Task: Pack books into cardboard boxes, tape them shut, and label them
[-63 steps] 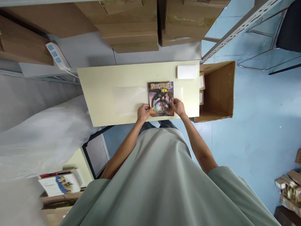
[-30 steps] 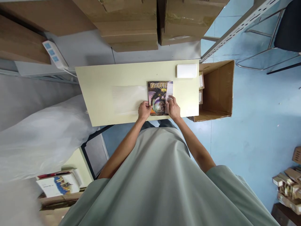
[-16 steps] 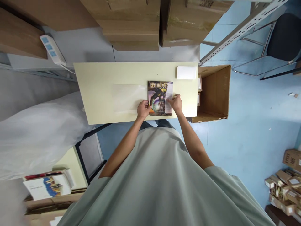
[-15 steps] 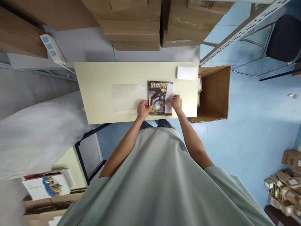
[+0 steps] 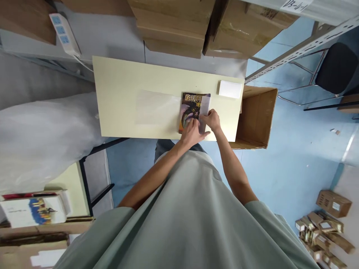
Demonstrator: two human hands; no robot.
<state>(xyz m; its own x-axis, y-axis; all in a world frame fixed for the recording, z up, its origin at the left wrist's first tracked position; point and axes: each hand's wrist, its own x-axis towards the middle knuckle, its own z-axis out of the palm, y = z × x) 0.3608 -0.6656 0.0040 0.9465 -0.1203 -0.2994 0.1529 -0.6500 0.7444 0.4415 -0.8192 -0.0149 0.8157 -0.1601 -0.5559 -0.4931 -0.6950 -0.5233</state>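
A book (image 5: 187,106) with a dark dragon on its cover lies near the front edge of the cream table (image 5: 117,97). Under it and out to its left spreads a translucent sheet (image 5: 157,109), and a pale flap (image 5: 205,103) of what looks like the same sheet is folded over the cover's right side. My left hand (image 5: 192,134) rests over the lower part of the cover, thumb spread away to the right, fingers pressing down. At the book's right edge, my right hand (image 5: 212,120) pinches the flap between thumb and fingers.
A stack of white paper (image 5: 230,89) lies at the table's back right corner. Beside the right end stands an open cardboard box (image 5: 259,117). Cardboard boxes (image 5: 174,30) and a power strip (image 5: 64,34) are behind; a big plastic-wrapped bundle (image 5: 47,138) is at left.
My left hand has moved right, from the book's left edge onto the lower cover. My right hand stays at the flap. The whole view has tilted a little.
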